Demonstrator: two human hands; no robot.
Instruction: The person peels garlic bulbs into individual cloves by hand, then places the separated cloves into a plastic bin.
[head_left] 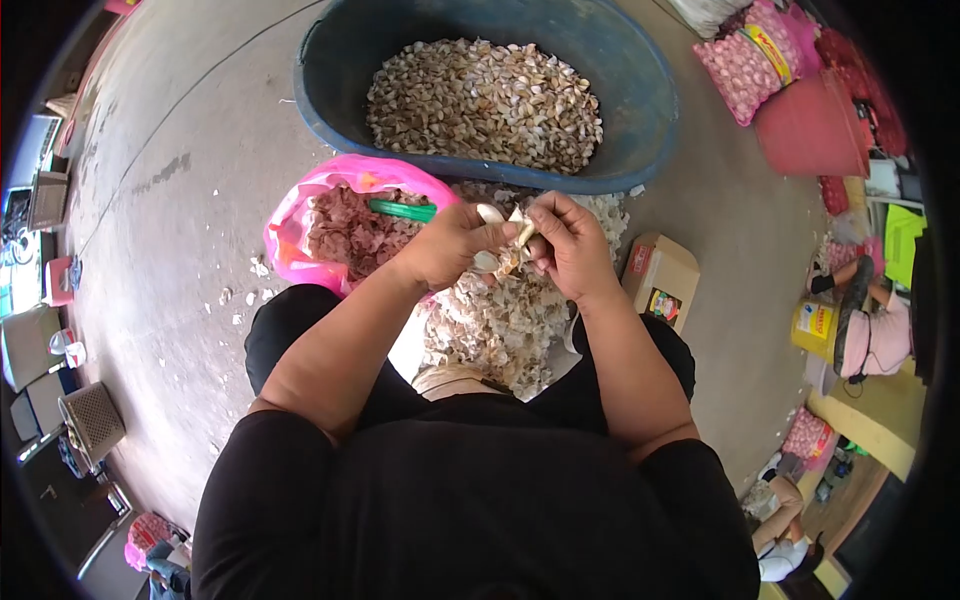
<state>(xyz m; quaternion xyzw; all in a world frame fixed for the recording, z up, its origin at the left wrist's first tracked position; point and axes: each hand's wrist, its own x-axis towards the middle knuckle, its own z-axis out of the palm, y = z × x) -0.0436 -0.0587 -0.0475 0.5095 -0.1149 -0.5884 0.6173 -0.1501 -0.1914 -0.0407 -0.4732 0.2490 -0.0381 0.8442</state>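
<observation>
In the middle of the head view, my left hand (448, 245) is closed around several pale garlic cloves (489, 213), some showing between the fingers. Right beside it, my right hand (575, 245) pinches a garlic clove (525, 232) with loose skin where the fingertips of both hands meet. Under the hands lies a heap of papery garlic skins (500, 325) between my knees. A pink plastic bag (290, 215) with reddish skins and a green strip (403, 210) in it stands left of my left hand. Beyond the hands, a large blue tub (640, 120) holds many unpeeled garlic cloves (485, 100).
An open cardboard box (662, 275) stands on the concrete floor right of my right knee. Farther right are a netted garlic sack (745, 70), a red tub (812, 125), a yellow container (815, 328) and other seated people. A woven basket (92, 422) is at the left.
</observation>
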